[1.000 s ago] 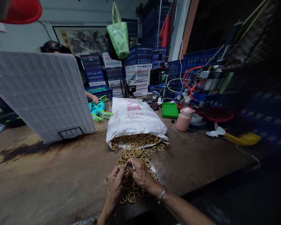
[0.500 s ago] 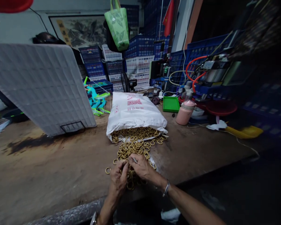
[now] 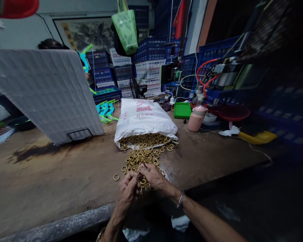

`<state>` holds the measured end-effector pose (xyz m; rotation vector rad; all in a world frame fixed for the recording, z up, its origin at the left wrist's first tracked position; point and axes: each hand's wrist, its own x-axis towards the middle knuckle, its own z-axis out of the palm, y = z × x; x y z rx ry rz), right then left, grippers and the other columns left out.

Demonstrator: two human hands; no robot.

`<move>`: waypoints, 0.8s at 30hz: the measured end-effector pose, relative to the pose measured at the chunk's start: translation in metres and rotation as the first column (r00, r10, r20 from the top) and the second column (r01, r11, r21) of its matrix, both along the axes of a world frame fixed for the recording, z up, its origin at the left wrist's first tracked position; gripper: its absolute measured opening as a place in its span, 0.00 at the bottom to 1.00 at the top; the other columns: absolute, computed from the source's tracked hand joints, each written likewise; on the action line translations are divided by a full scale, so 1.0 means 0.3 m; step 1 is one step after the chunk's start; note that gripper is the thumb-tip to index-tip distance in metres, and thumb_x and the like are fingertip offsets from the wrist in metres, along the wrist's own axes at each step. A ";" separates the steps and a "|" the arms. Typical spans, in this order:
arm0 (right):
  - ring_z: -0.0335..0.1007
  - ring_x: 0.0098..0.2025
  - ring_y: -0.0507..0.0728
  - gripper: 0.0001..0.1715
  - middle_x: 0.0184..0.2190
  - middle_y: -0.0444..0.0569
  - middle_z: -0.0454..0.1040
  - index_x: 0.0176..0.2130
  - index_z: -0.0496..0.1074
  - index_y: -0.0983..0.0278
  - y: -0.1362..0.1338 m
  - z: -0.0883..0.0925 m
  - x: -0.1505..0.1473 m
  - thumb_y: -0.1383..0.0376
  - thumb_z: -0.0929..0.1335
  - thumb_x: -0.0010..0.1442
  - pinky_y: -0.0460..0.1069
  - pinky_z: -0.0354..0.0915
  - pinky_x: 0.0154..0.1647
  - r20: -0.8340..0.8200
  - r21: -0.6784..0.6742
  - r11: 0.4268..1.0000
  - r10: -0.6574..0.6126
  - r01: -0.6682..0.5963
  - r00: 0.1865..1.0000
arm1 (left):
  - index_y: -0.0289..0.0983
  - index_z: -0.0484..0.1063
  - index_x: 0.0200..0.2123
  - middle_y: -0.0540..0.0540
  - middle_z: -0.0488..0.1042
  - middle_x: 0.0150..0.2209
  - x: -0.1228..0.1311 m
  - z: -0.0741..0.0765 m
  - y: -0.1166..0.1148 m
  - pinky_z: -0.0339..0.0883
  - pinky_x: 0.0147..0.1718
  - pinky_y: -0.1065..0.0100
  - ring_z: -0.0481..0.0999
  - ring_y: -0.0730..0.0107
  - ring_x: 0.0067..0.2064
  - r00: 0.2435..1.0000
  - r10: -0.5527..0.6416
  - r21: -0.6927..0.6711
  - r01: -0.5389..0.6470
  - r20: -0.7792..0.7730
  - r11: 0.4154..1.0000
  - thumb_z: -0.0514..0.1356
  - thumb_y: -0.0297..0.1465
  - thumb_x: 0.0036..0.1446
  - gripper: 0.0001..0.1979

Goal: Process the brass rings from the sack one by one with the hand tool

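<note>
Many brass-coloured rings (image 3: 138, 158) spill from the open mouth of a white sack (image 3: 143, 117) onto the tabletop near me. Over the near end of this pile, my left hand (image 3: 127, 188) is closed in a pinch, its thumb on top. My right hand (image 3: 154, 176) meets it at the fingertips, also closed, with a short, thin, dark piece (image 3: 145, 167) showing between its fingers. What the left fingers pinch is too small and covered to make out. One ring (image 3: 116, 177) lies apart, left of the pile.
A grey ribbed board (image 3: 47, 97) stands at the left, partly hiding a person (image 3: 50, 43) and turquoise-green pieces (image 3: 106, 111). A green tray (image 3: 182, 110), pink bottle (image 3: 197, 118) and yellow scoop (image 3: 259, 137) lie right. Stacked crates (image 3: 151, 69) fill the back.
My hands stay together over the rings with small finger shifts. Behind the board, a turquoise-green piece has risen in the other person's hand. The view has shifted slightly.
</note>
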<state>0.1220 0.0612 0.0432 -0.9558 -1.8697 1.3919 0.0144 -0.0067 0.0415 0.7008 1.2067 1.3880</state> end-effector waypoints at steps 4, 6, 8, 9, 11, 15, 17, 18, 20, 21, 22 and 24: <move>0.57 0.24 0.48 0.12 0.21 0.42 0.65 0.27 0.65 0.65 -0.031 0.002 0.019 0.66 0.57 0.56 0.43 0.51 0.26 0.144 0.223 0.975 -0.011 -0.022 0.990 | 0.37 0.60 0.23 0.58 0.61 0.15 0.005 0.007 -0.020 0.46 0.14 0.79 0.54 0.84 0.14 1.000 0.018 0.025 -0.017 -0.019 1.000 0.61 0.42 0.43 0.16; 0.57 0.24 0.49 0.08 0.22 0.43 0.66 0.28 0.65 0.64 -0.052 -0.012 0.030 0.69 0.59 0.53 0.43 0.50 0.26 0.269 0.363 0.928 -0.020 -0.082 0.963 | 0.37 0.61 0.24 0.58 0.60 0.15 0.006 0.007 -0.033 0.46 0.13 0.78 0.54 0.83 0.14 0.999 0.023 0.028 -0.021 -0.047 0.999 0.61 0.43 0.43 0.16; 0.59 0.26 0.50 0.08 0.24 0.44 0.68 0.31 0.65 0.64 -0.073 -0.029 0.037 0.72 0.60 0.50 0.44 0.49 0.26 0.375 0.435 0.889 -0.036 -0.142 0.926 | 0.37 0.61 0.24 0.59 0.59 0.14 0.006 0.003 -0.049 0.46 0.13 0.77 0.53 0.83 0.14 0.994 0.015 0.048 -0.010 -0.109 0.999 0.60 0.44 0.43 0.16; 0.61 0.27 0.50 0.10 0.25 0.44 0.69 0.32 0.65 0.63 -0.083 -0.038 0.039 0.73 0.60 0.49 0.44 0.49 0.27 0.418 0.451 0.877 -0.044 -0.165 0.908 | 0.37 0.62 0.24 0.59 0.58 0.14 0.005 -0.002 -0.058 0.46 0.13 0.77 0.53 0.82 0.14 0.989 0.016 0.066 -0.006 -0.146 0.998 0.59 0.44 0.43 0.17; 0.63 0.29 0.51 0.13 0.27 0.46 0.70 0.35 0.65 0.63 -0.102 -0.048 0.040 0.73 0.59 0.49 0.44 0.49 0.28 0.478 0.465 0.865 -0.066 -0.189 0.876 | 0.37 0.62 0.24 0.58 0.58 0.14 0.002 -0.014 -0.075 0.46 0.14 0.77 0.52 0.82 0.14 0.978 0.023 0.102 -0.001 -0.208 0.995 0.58 0.45 0.45 0.16; 0.65 0.30 0.52 0.12 0.29 0.47 0.71 0.37 0.64 0.63 -0.135 -0.037 0.036 0.72 0.59 0.51 0.45 0.49 0.28 0.542 0.484 0.854 -0.121 -0.191 0.832 | 0.37 0.62 0.25 0.58 0.58 0.16 -0.004 -0.040 -0.109 0.47 0.14 0.76 0.53 0.81 0.15 0.969 0.028 0.141 0.007 -0.247 0.990 0.57 0.44 0.47 0.16; 0.65 0.29 0.53 0.11 0.28 0.48 0.71 0.37 0.64 0.64 -0.152 -0.022 0.032 0.71 0.59 0.52 0.45 0.48 0.27 0.569 0.493 0.849 -0.151 -0.188 0.809 | 0.37 0.62 0.25 0.57 0.58 0.16 -0.008 -0.049 -0.123 0.47 0.15 0.76 0.53 0.81 0.16 0.970 0.031 0.156 0.007 -0.240 0.988 0.56 0.44 0.47 0.15; 0.65 0.29 0.53 0.10 0.28 0.48 0.71 0.36 0.64 0.64 -0.161 -0.014 0.029 0.72 0.59 0.51 0.45 0.48 0.27 0.582 0.498 0.847 -0.165 -0.188 0.796 | 0.37 0.62 0.25 0.57 0.58 0.16 -0.011 -0.052 -0.129 0.48 0.15 0.76 0.53 0.81 0.16 0.971 0.037 0.162 0.002 -0.235 0.987 0.56 0.43 0.48 0.14; 0.65 0.28 0.52 0.10 0.28 0.48 0.71 0.36 0.63 0.64 -0.179 -0.001 0.022 0.72 0.59 0.51 0.45 0.48 0.27 0.605 0.505 0.840 -0.182 -0.196 0.775 | 0.37 0.62 0.25 0.57 0.59 0.17 -0.018 -0.054 -0.140 0.48 0.16 0.76 0.54 0.80 0.16 0.973 0.050 0.174 -0.010 -0.225 0.985 0.56 0.42 0.48 0.14; 0.65 0.28 0.52 0.10 0.28 0.48 0.71 0.36 0.63 0.64 -0.188 0.004 0.017 0.72 0.59 0.51 0.45 0.48 0.27 0.614 0.507 0.838 -0.185 -0.204 0.767 | 0.37 0.63 0.25 0.57 0.59 0.17 -0.022 -0.054 -0.146 0.49 0.16 0.76 0.54 0.80 0.17 0.973 0.054 0.183 -0.013 -0.223 0.983 0.56 0.42 0.48 0.13; 0.65 0.28 0.52 0.10 0.28 0.48 0.71 0.36 0.63 0.64 -0.195 0.006 0.012 0.72 0.59 0.51 0.45 0.48 0.26 0.621 0.507 0.835 -0.185 -0.211 0.761 | 0.37 0.63 0.26 0.57 0.59 0.17 -0.027 -0.052 -0.152 0.49 0.16 0.76 0.54 0.80 0.17 0.973 0.058 0.193 -0.014 -0.224 0.981 0.56 0.42 0.48 0.13; 0.65 0.29 0.52 0.11 0.28 0.48 0.71 0.36 0.63 0.63 -0.205 0.005 0.000 0.73 0.59 0.51 0.45 0.48 0.26 0.634 0.504 0.832 -0.176 -0.230 0.753 | 0.37 0.64 0.25 0.56 0.60 0.17 -0.037 -0.045 -0.168 0.50 0.17 0.75 0.56 0.79 0.18 0.970 0.069 0.214 -0.018 -0.231 0.977 0.57 0.42 0.47 0.13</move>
